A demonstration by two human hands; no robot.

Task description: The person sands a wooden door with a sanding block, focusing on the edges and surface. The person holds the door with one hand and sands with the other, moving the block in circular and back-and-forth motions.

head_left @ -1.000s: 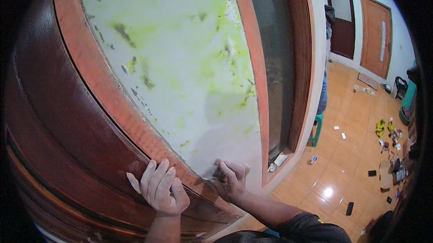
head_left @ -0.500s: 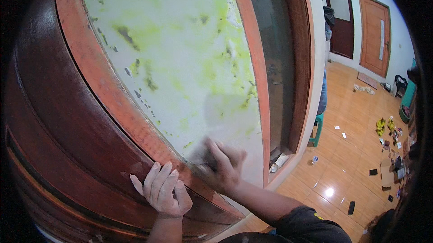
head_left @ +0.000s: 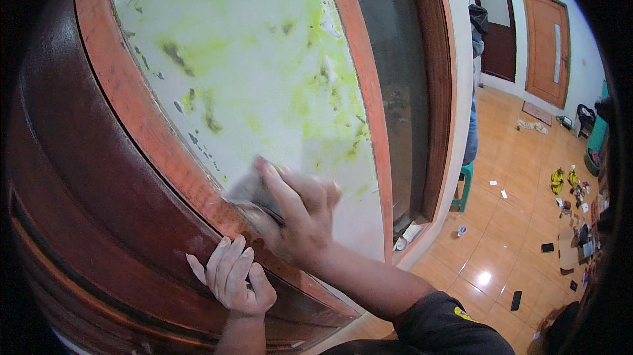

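While the right hand (head_left: 302, 205) grips a grey sheet (head_left: 249, 190), the left hand (head_left: 234, 277) is loosely open; the panel (head_left: 269, 101) seems nearly finished below, but green patches (head_left: 343, 94) remain above.

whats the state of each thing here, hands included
Wall panel, patchy white and green, dark marks
Grey sheet, held at the wall panel, blurred
Right hand, gripping the grey sheet
Left hand, fingers loosely bent, nothing visibly held
Orange door, shut
Green stool, upright

Right fingers (head_left: 282, 189) hold a grey sheet (head_left: 248, 191) against the green-blotched wall (head_left: 254, 91), left fingers (head_left: 229, 264) nearby.
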